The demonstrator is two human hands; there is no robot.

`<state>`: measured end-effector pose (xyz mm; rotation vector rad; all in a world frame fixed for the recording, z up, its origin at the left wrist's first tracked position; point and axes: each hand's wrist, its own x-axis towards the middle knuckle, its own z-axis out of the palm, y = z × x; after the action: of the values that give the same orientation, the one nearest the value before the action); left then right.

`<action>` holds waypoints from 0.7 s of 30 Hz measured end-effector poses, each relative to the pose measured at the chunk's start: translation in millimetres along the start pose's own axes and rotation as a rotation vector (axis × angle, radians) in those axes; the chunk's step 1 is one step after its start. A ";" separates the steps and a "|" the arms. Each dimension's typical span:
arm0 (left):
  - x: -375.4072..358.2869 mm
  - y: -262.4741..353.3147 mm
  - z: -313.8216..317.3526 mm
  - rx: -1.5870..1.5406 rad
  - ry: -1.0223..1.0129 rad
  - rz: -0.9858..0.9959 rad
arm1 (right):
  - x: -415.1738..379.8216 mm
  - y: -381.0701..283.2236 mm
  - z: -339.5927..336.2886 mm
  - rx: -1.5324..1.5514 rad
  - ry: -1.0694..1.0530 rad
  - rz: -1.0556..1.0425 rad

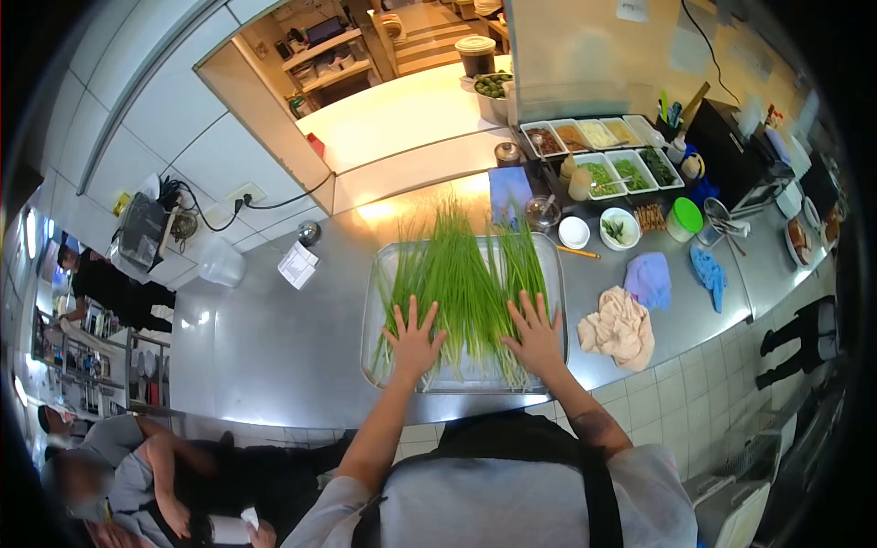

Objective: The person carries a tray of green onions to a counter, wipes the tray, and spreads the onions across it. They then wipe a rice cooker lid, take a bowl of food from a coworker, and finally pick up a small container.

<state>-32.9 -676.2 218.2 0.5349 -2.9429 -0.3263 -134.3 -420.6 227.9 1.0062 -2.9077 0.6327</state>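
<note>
Plainly slender green stalks (461, 274) beneath both hands (417, 345) (537, 342), in shiny metal tray (375, 367).

At left of centre, a white paper slip (297, 266) lay near a metal dome (309, 233), with a clear plastic tub (221, 263) farther left. At right, a green-lidded container (683, 220) stood above a purple cloth (648, 280), which lay beside a crumpled beige cloth (618, 331). A person (128, 452) was at lower left.

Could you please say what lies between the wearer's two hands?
The head view shows green stalks on a metal tray between the left hand and right hand.
</note>
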 end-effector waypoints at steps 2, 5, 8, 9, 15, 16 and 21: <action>1.0 8.4 -18.4 -0.043 0.117 0.023 | -4.7 -1.2 -22.6 0.005 0.104 0.071; 5.7 -7.3 -36.1 -0.046 0.345 -0.181 | -15.9 18.8 -27.1 0.085 0.333 0.215; 4.1 -67.8 -14.9 -0.146 0.412 -0.432 | -23.7 45.7 -10.3 0.259 0.374 0.346; 0.1 -87.7 -3.9 -0.201 0.406 -0.515 | -24.5 48.7 -7.1 0.287 0.306 0.361; -33.4 -126.6 1.7 -0.212 0.439 -0.504 | -10.4 43.0 19.2 0.341 0.339 0.346; -41.2 -129.7 1.9 -0.189 0.482 -0.552 | -6.6 38.7 16.1 0.335 0.318 0.340; -78.7 -133.0 -22.9 -0.138 0.577 -0.732 | 28.2 1.6 0.7 0.425 0.305 0.263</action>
<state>88.1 -773.7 201.9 1.3987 -2.0696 -0.3584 -157.6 -436.4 230.3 0.4778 -2.7035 1.3275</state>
